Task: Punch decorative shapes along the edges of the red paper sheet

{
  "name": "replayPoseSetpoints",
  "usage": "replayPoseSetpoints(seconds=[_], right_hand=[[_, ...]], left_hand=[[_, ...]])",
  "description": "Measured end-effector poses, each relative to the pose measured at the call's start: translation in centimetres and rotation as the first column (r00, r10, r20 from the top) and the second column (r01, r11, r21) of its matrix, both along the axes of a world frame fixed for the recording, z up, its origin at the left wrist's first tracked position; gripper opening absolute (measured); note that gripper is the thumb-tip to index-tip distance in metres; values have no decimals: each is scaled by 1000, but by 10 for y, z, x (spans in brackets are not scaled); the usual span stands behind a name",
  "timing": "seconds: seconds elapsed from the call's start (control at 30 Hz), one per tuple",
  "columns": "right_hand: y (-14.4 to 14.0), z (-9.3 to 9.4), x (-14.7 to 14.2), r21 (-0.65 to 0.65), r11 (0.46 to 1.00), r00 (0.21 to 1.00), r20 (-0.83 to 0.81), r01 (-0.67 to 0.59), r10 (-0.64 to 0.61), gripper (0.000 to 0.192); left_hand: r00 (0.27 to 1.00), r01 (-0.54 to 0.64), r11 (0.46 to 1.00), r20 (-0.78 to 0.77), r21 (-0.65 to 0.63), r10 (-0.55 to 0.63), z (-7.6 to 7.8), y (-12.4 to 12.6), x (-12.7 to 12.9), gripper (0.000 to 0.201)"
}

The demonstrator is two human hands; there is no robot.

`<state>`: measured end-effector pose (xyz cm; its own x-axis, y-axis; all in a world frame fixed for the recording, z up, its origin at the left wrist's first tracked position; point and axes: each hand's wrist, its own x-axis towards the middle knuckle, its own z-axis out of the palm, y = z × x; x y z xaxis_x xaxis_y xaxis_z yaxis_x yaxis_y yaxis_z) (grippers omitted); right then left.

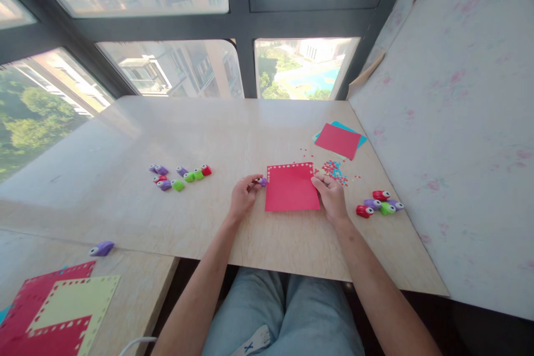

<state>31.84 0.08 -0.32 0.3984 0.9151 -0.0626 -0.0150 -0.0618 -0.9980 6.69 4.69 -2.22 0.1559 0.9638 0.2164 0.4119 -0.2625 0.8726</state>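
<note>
A red paper sheet (291,189) lies on the wooden table (208,128) in front of me, with a row of small holes punched along its top edge. My left hand (243,196) grips a small purple punch (261,181) at the sheet's upper left corner. My right hand (331,196) pinches the sheet's right edge and holds it flat. Red and blue punched bits (335,171) are scattered just right of the sheet.
Several small coloured punches (180,176) lie to the left, and more punches (379,203) to the right. A red sheet on a blue sheet (339,139) rests at the far right. A lower table at left holds punched sheets (54,308) and a purple punch (102,248).
</note>
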Motion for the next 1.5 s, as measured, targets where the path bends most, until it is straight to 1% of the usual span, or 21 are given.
replayPoseSetpoints(seconds=[0.13,0.37,0.57,0.73,0.97,1.1,1.23,1.4,1.5], right_hand=[[1,-2,1,-7,1000,1000,2,19,-19,27],[1,-2,1,-11,1000,1000,15,7,-7,30],[0,-1,1,-12,1000,1000,0,27,-27,28],[1,-3,1,-37,999,999,-29,28,-30,31],[2,-5,2,-35,999,999,-36,34,-36,33],[1,-4,2,-31,999,998,-45,42,-43,31],[1,-3,1,-40,999,1000,-4,30,-30,33],[0,-2,1,-38,999,999,-49,17,-19,30],[0,-2,1,-34,999,999,-27,23,-24,31]], left_hand=[[1000,-3,1000,-25,6,3,-1,0,0,29],[1000,-4,1000,-21,21,4,-2,0,0,28],[1000,-11,1000,-23,13,11,-2,0,0,29],[1000,-13,1000,-13,17,13,-1,-1,0,29],[1000,-14,1000,-19,25,15,0,-2,1,28],[999,-15,999,-32,29,16,0,-2,1,29],[998,-12,999,-54,42,14,1,-2,1,28],[998,-9,999,-64,51,12,2,-2,0,29],[998,-9,999,-63,53,12,1,-2,0,28]])
